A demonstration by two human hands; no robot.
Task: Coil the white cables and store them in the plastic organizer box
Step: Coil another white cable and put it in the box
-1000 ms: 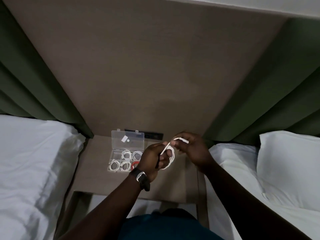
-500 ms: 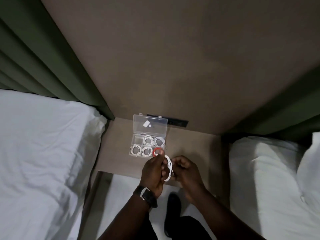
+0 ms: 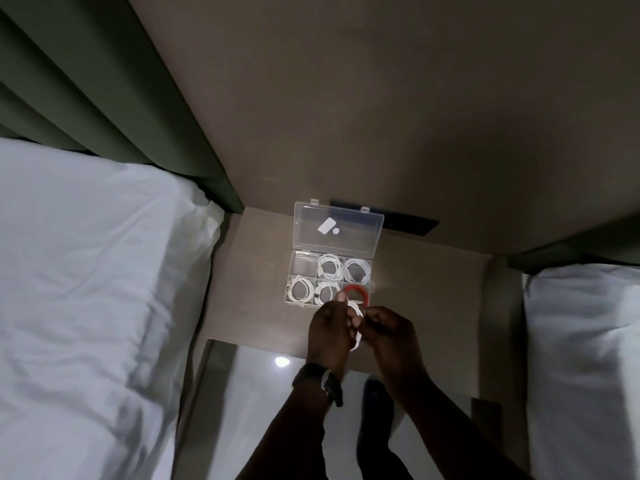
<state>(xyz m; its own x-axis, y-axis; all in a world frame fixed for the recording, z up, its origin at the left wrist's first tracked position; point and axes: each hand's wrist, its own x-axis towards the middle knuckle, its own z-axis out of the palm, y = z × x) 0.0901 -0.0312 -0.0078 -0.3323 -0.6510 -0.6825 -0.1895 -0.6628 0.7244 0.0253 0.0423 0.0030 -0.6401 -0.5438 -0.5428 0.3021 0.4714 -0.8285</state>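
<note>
**Coiled cable held between both hands, near edge of box**

Left hand [image 3: 329, 329] fingers curled around a white cable [image 3: 356, 327] loop; thumb tip up, pressed to the coil. Right hand [image 3: 389, 329] pinches the same loop from the opposite side. Coil sits between the two hands, just in front of the open box [image 3: 301, 271] on the nightstand [image 3: 249, 289]. Four compartments hold white coils; the near-right one holds a red ring [image 3: 356, 292]. Watch [image 3: 327, 382] on left wrist.

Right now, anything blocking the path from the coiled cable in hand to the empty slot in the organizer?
Nothing visible does. The lid is swung open toward the wall, and the empty compartment at far left lies uncovered. Both hands hold the white cable just in front of the organizer box, near the red coil.
</note>
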